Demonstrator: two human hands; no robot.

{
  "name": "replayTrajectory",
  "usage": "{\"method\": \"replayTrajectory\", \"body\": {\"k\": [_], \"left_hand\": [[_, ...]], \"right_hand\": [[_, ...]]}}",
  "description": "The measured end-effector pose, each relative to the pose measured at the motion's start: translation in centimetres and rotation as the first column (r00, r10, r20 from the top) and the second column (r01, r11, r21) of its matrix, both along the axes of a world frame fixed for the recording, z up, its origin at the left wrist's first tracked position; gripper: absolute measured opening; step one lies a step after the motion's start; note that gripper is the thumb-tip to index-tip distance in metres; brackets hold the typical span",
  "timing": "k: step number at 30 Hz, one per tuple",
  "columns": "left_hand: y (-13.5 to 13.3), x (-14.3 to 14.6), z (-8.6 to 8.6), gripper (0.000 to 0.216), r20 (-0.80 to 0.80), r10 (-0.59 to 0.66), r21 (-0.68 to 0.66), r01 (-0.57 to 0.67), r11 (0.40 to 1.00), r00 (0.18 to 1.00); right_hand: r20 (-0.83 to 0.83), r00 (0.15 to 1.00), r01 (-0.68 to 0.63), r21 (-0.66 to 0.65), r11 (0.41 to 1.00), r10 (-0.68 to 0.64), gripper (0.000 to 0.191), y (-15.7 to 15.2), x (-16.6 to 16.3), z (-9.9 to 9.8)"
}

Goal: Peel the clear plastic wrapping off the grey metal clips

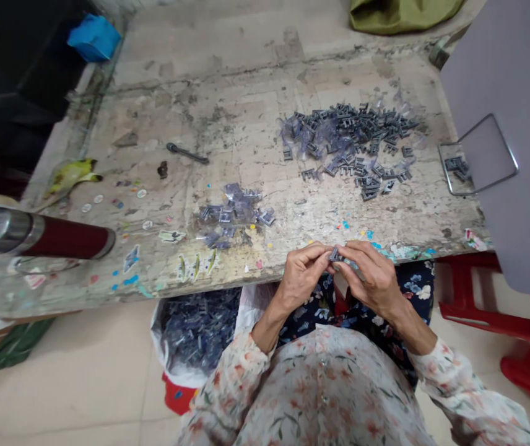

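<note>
At the far left, a blue bag-like item (94, 38) sits beside the worn, stained surface (246, 93). Nearer on the left is a dark red flask (67, 237) with a metal lid; from this angle I cannot tell whether it stands or lies. Just beyond it is a crumpled yellow-green item (70, 176) with dark ends. To the right of these, round white stickers (141, 193) and coloured scraps dot the surface, and a dark rod (187, 153) with a thicker left end lies slantwise.

Below the near edge, a white sack (156, 337) is filled with a mass of grey and clear pieces (200, 328). Above it, on the surface, is a small, loose group of similar pieces (234, 214).

Right of that group, at the near edge, the left hand (304, 271) pinches a small grey part (336, 253) between thumb and fingers. The right hand (371, 272) grips the same part from the other side, so the fingertips of both hands nearly meet around it. Farther back is a large, spread pile (353, 133) of grey parts with clear ones among them. An olive cloth (399, 15) lies at the far right.

At the right end, a few grey parts (457, 167) lie within a metal wire loop (516, 168) beside a grey panel (516, 80). A red stool (478, 314) shows below.
</note>
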State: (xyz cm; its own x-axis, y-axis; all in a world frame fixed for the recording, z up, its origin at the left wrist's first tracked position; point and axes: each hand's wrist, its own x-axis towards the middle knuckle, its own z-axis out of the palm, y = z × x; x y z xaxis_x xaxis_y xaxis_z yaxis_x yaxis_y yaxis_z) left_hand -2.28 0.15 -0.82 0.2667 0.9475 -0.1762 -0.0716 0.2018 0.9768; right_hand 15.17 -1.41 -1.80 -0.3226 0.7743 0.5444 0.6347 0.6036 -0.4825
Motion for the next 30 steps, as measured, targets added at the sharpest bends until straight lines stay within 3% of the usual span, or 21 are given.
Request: {"method": "replayTrajectory", "body": {"k": [3,5,7,9,12,23,28,30], "left_hand": [[1.2,-0.3,-0.8,0.028,0.003,-0.081,-0.070,0.081,0.994,0.997],[2.0,-0.2,-1.5,0.023,-0.065,-0.089,0.043,0.092,0.995,0.994],[2.3,0.3,-2.3,0.018,-0.203,0.012,0.261,0.043,0.964,0.979],[2.1,1.1,-3.1,0.018,-0.315,0.166,0.451,-0.006,0.892,0.934],[1.1,2.1,-4.4,0.021,-0.379,0.319,0.582,-0.044,0.812,0.869],[0.6,2.1,-5.3,0.027,-0.512,0.350,0.709,0.157,0.687,0.784],[0.7,1.9,-5.3,0.026,-0.541,0.314,0.690,0.200,0.695,0.780],[0.6,1.8,-5.1,0.024,-0.531,0.300,0.685,0.193,0.703,0.792]], "right_hand": [[0.091,0.990,-0.107,-0.011,0.994,0.107,0.035,1.0,1.2,-0.7],[0.116,0.982,-0.151,-0.013,0.988,0.151,0.037,1.7,1.8,-1.3],[0.056,0.988,-0.146,-0.010,0.989,0.147,0.038,2.3,2.1,-2.1],[-0.061,0.995,-0.078,-0.008,0.997,0.078,0.036,2.4,1.9,-3.0],[-0.175,0.982,0.062,-0.027,0.998,-0.066,0.027,2.2,1.0,-4.2],[-0.049,0.970,0.235,-0.035,0.971,-0.237,0.016,1.1,-0.8,-4.9],[-0.008,0.971,0.238,-0.093,0.967,-0.240,0.016,1.0,-0.9,-4.3],[-0.012,0.984,0.173,-0.161,0.972,-0.177,0.013,1.5,-0.2,-3.5]]}}
